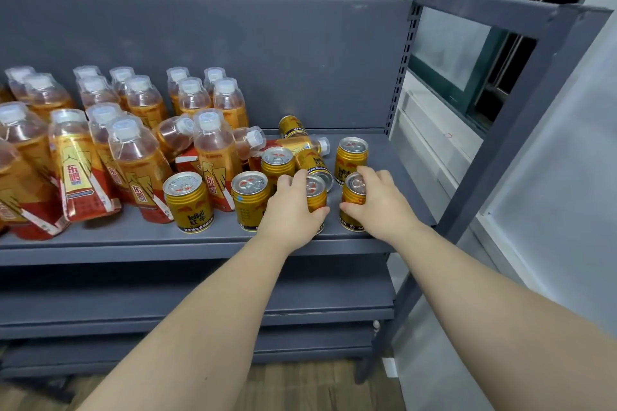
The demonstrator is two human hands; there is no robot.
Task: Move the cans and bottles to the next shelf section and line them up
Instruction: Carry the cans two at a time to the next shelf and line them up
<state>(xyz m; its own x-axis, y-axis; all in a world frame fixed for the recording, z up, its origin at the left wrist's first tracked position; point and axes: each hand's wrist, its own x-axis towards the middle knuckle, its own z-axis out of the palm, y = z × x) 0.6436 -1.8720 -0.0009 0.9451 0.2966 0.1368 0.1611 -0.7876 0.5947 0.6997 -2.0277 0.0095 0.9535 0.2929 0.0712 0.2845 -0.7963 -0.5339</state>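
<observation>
Several gold cans stand or lie at the right end of a grey shelf (133,237). My left hand (293,207) grips one upright gold can (316,192) near the front edge. My right hand (380,200) grips another upright gold can (354,192) just right of it. More upright cans stand at the front: one can (187,202) to the left, a second can (249,198) beside my left hand, and a third can (351,157) behind my right hand. Two cans lie tipped further back. Several orange bottles (213,157) with clear caps fill the shelf's left and middle.
A bottle (300,143) lies on its side among the cans. The shelf's upright post (400,70) and a slanted grey frame bar (521,130) bound the right side. Lower grey shelves (167,304) sit beneath. A window and pale wall are to the right.
</observation>
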